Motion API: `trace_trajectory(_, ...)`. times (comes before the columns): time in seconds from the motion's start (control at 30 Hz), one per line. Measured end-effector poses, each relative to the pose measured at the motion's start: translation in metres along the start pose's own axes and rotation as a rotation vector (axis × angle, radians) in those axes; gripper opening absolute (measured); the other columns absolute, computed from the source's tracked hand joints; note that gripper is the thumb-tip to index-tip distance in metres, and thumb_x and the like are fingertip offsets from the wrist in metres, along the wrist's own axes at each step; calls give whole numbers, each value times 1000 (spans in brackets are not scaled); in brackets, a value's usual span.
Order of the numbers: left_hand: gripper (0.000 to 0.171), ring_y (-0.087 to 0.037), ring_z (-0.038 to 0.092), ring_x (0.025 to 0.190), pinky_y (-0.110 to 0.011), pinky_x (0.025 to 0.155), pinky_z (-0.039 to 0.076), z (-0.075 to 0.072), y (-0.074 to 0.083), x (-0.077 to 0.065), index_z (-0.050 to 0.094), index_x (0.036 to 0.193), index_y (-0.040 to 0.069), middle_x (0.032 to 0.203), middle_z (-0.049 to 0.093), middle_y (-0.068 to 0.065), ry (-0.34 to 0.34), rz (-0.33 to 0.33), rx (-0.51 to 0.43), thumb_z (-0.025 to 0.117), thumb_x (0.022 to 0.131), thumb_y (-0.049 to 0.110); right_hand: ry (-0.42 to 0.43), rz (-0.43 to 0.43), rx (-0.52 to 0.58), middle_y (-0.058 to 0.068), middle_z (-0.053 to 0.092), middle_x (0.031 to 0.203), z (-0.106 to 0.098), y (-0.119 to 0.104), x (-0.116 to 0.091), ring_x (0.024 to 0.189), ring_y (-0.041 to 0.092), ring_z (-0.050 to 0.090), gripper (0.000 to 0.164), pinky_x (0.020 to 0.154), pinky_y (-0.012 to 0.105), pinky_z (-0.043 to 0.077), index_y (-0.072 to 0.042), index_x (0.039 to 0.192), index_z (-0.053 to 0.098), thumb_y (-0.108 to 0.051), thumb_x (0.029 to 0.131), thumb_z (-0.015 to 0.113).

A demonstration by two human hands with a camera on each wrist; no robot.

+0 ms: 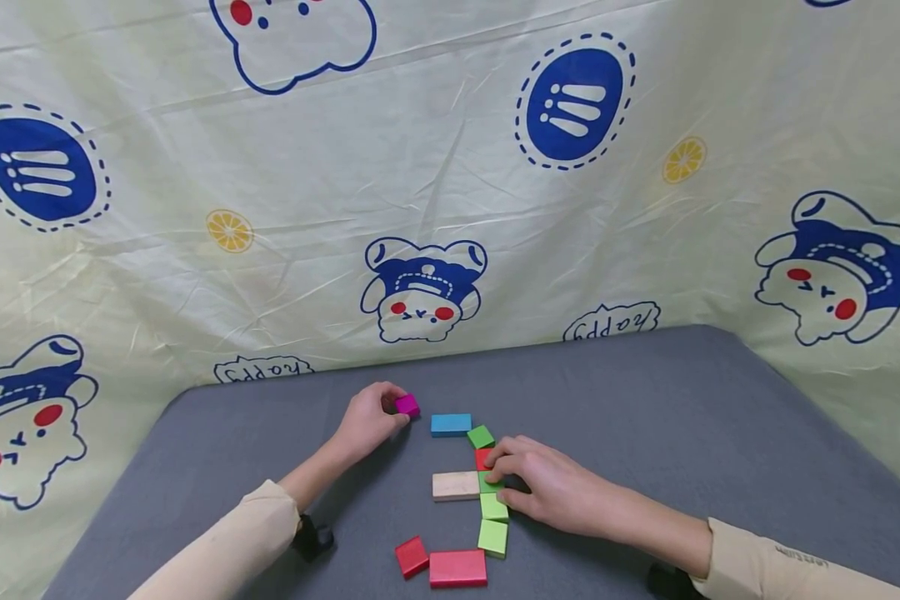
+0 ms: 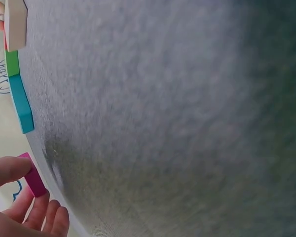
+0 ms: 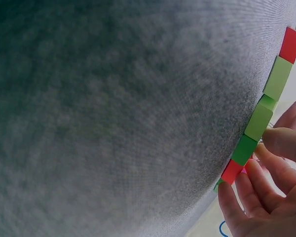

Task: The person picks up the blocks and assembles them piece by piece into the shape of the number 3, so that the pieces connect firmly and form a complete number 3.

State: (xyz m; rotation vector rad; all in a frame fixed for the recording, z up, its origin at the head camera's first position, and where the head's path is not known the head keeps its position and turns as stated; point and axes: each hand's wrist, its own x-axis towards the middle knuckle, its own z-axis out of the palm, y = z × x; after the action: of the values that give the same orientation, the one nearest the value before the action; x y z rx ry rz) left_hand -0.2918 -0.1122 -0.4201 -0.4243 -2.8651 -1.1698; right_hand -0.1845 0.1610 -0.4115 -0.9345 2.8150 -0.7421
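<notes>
My left hand (image 1: 369,423) pinches a magenta block (image 1: 407,406) between thumb and fingers, at the back of the table left of a blue block (image 1: 451,425). My right hand (image 1: 551,486) is at a row of small blocks, its loosely bent fingers spread along them. Its fingertips touch a red block (image 3: 232,171) and a dark green block (image 3: 245,149), with the thumb at the edge of a light green block (image 3: 259,122). A pale wooden block (image 1: 455,486) meets the row from the left. Another green block (image 1: 482,437) sits at an angle by the blue one.
Toward the front, a light green block (image 1: 493,538) continues the row to a long pinkish-red block (image 1: 458,568). Beside that lies a tilted red block (image 1: 412,557). A printed curtain (image 1: 450,192) hangs behind the grey table (image 1: 645,400).
</notes>
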Motion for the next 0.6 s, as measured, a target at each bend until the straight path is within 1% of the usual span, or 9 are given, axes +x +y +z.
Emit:
trace_trajectory(0.13, 24, -22, 54, 87, -39, 80, 49, 0, 0, -7, 67, 107, 3, 97, 63, -6, 1, 6, 4, 73, 85, 6, 1, -2, -6, -7, 57, 118, 0, 0, 0, 111, 13, 52, 16, 94, 40, 48, -18, 105, 73, -17, 89, 73)
trace_trajectory(0.37, 23, -20, 56, 84, -37, 77, 49, 4, -4, -19, 69, 103, 2, 93, 64, -5, -4, 43, 39, 76, 82, 6, 0, -10, -8, -8, 57, 117, 1, 0, 0, 110, 12, 52, 16, 93, 39, 48, -19, 106, 73, -18, 90, 73)
trace_trajectory(0.6, 24, -22, 56, 87, -40, 78, 48, 7, -3, -23, 69, 103, 2, 94, 65, -6, -7, 86, 62, 78, 81, 8, -3, -7, -13, -9, 57, 117, -1, -1, 0, 110, 11, 52, 17, 93, 39, 48, -19, 106, 73, -18, 89, 73)
